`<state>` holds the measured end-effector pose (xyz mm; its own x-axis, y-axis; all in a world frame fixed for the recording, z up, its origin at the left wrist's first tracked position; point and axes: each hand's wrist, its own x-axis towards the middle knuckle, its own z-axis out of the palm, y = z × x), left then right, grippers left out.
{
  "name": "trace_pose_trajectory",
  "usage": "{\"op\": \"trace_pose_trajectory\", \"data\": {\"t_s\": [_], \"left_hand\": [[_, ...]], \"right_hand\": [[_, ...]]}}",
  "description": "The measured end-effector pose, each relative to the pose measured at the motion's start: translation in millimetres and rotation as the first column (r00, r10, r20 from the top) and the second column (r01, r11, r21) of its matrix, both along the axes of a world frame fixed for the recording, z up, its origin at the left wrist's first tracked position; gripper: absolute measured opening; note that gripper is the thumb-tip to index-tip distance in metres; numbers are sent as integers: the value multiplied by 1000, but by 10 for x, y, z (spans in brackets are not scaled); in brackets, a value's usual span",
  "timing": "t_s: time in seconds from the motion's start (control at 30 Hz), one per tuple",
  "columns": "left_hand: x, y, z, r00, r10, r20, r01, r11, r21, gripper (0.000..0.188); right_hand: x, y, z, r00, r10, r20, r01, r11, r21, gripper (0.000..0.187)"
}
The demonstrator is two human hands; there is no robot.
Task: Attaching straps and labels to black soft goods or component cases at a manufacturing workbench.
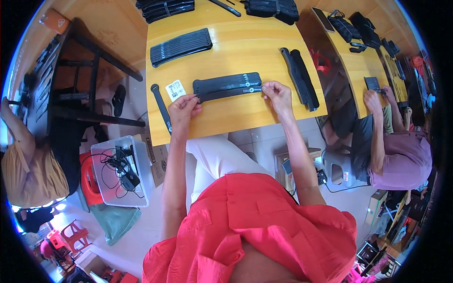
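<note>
Both hands pinch the ends of a flat black strap [230, 95] with a printed mark near its right end. It stretches along the near side of a short stack of black straps [222, 83] on the yellow wooden table [226, 115]. My left hand [184, 108] closes its fingertips on the left end, and my right hand [277, 96] grips the right end between thumb and fingers. To the left of my left hand lie a white printed label [175, 89] and a single black strap [161, 106] with a loop at its far end.
A larger stack of black straps [181, 47] lies further back. Long black strips [300, 79] rest along the right edge, and tied black bundles [271, 9] sit at the back. Co-workers sit left and right; a clear bin of cables [144, 188] stands on the floor.
</note>
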<state>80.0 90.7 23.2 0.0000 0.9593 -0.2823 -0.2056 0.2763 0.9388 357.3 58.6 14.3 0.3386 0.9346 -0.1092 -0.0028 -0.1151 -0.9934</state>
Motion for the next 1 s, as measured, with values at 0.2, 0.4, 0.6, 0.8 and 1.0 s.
{"op": "trace_pose_trajectory", "data": {"t_s": [0.2, 0.4, 0.6, 0.8, 1.0], "left_hand": [[31, 53, -150, 963, 33, -268, 16, 984, 178, 11], [111, 51, -215, 925, 160, -345, -43, 946, 322, 11], [116, 42, -241, 900, 194, -391, -61, 943, 326, 11], [141, 63, -279, 887, 237, -396, -82, 925, 370, 10], [189, 32, -198, 890, 239, -389, -115, 942, 316, 9]], "right_hand": [[9, 110, -85, 998, -31, 53, 30, 999, 15, 7], [-12, 149, -83, 991, -43, 127, 46, 999, -20, 9], [-61, 152, -132, 982, -115, 148, 117, 993, -7, 9], [-57, 150, -221, 973, -157, 168, 150, 987, 54, 10], [-89, 156, -247, 951, -220, 217, 197, 973, 123, 7]]}}
